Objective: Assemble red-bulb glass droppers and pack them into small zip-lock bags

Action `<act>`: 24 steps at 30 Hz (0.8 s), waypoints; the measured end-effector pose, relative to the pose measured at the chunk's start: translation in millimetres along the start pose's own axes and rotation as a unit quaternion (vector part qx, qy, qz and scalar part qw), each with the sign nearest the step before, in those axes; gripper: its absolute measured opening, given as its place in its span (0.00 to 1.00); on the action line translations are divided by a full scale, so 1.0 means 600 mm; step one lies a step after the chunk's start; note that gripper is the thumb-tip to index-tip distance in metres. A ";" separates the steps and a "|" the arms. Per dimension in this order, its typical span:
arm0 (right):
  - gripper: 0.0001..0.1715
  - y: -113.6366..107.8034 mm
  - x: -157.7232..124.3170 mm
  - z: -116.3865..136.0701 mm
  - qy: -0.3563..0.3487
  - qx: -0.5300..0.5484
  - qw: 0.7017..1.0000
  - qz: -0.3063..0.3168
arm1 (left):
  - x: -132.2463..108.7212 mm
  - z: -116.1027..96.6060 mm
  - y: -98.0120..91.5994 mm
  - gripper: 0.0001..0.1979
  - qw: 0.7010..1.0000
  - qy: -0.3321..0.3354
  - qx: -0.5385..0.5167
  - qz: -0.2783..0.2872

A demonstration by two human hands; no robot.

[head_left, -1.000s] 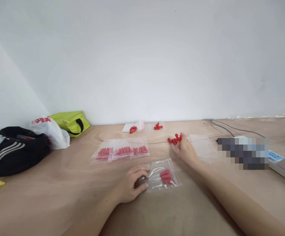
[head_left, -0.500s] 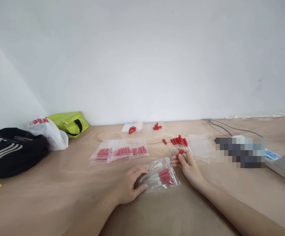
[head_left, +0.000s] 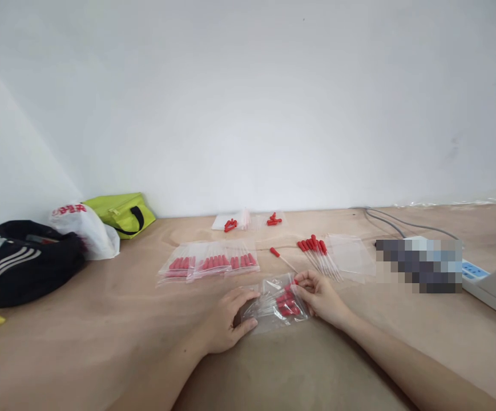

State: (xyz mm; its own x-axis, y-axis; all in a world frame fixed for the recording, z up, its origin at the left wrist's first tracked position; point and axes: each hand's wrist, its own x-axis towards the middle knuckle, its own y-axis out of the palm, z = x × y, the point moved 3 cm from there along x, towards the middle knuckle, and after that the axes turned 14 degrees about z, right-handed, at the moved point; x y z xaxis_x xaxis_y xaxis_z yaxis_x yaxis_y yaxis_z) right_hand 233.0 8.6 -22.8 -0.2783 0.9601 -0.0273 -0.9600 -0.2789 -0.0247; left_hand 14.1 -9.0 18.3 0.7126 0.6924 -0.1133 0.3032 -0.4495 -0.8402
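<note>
A clear zip bag with several red-bulbed droppers inside lies in front of me. My left hand holds the bag's left end, fingers above and thumb below. At the opposite end, my right hand pinches a dropper by its red bulb at the bag's edge; its stem points left into or over the bag. One more dropper slants behind the bag, its stem reaching my right fingers. Whether they hold it too, I cannot tell. Several loose droppers lie fanned out beyond my right hand.
Filled bags lie in an overlapping row at left. Flat bags lie right. Red bulbs sit near the wall. A power strip is at right; a black bag, white bag and lime bag at left.
My right hand has moved left to the bag's edge, bringing the dropper's bulb against it. The slanting dropper has shifted left as well. My left hand has stayed on the bag.
</note>
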 end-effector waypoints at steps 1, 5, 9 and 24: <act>0.19 0.003 0.001 0.000 0.004 -0.011 1.000 0.018 | 0.000 -0.001 -0.001 0.21 1.000 0.002 -0.001 -0.001; 0.16 0.007 0.007 0.007 -0.023 -0.067 0.991 0.117 | 0.001 -0.004 -0.001 0.19 1.000 0.016 0.005 -0.001; 0.11 -0.025 0.028 0.030 -0.041 -0.276 0.960 0.030 | 0.003 -0.002 0.001 0.17 0.999 0.027 0.015 0.006; 0.14 0.036 0.149 0.068 0.028 -0.475 0.878 0.052 | -0.001 0.000 0.006 0.18 0.997 0.044 0.059 0.014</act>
State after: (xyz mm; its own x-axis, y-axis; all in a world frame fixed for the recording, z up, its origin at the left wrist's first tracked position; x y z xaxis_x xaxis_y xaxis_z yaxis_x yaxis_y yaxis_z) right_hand 186.3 89.2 14.8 -0.3352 0.9335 -0.1273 -0.4631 -0.2810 -0.8406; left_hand 14.8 -11.2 15.2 0.7736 0.6266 -0.0944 0.2097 -0.3937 -0.8950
